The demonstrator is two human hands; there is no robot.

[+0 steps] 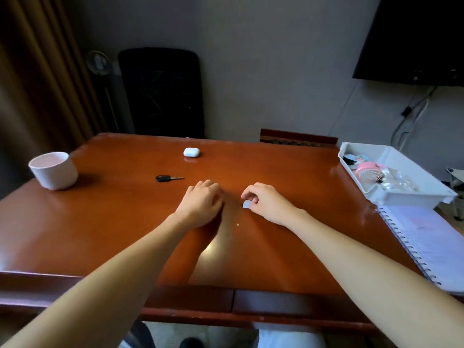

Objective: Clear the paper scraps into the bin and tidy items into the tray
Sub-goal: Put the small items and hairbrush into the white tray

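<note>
Right hand (267,203) pinches a small pale paper scrap (246,204); left hand (203,203) curled, empty

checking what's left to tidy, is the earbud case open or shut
Shut: the white earbud case lies flat on the table with its lid down, outside the tray.

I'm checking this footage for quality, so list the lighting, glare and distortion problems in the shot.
Head view: the room is dim, with the wall and chair in deep shadow; a bright glare patch sits on the glossy table between the forearms; wide-angle distortion bows the table edges and stretches the arms; the tray contents look soft and slightly blurred.
</note>
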